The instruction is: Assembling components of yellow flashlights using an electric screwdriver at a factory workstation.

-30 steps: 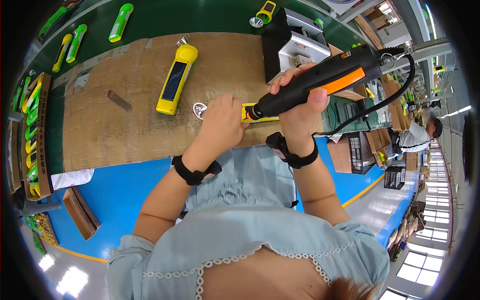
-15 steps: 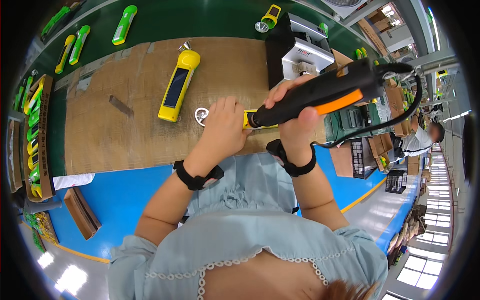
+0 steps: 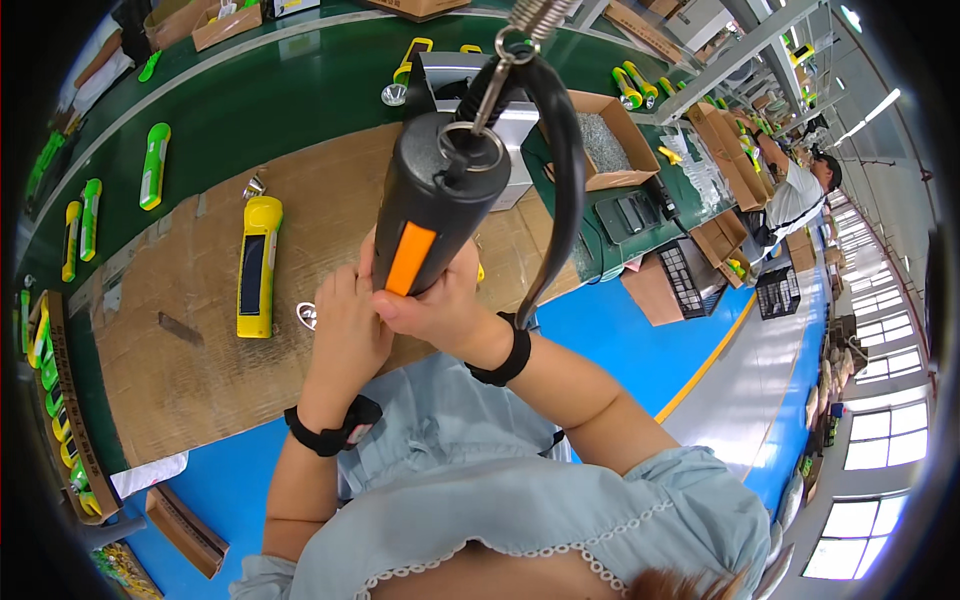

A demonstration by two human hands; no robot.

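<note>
My right hand (image 3: 440, 310) is closed around a black electric screwdriver (image 3: 435, 180) with an orange strip. It now stands nearly upright and hides its own tip. Close against it, my left hand (image 3: 350, 335) has its fingers curled on a yellow flashlight, which is almost wholly hidden; only a yellow bit (image 3: 480, 272) shows beyond my right hand. A round white-rimmed reflector (image 3: 307, 316) peeks out left of my left hand. Farther left lies a yellow flashlight (image 3: 259, 270) with a dark panel, its loose silvery reflector (image 3: 254, 187) just beyond its head.
Cardboard (image 3: 150, 350) covers the green bench. A metal machine (image 3: 515, 150) stands behind the screwdriver, whose black cable (image 3: 570, 150) loops down on the right. A spring (image 3: 540, 15) holds it from above. Flashlights fill a box (image 3: 75, 400) at left. Another person (image 3: 800, 190) works at far right.
The screwdriver has swung from a slant to nearly upright, and my right hand has come in against my left. The whole view has shifted, showing more of the bench's right side.
</note>
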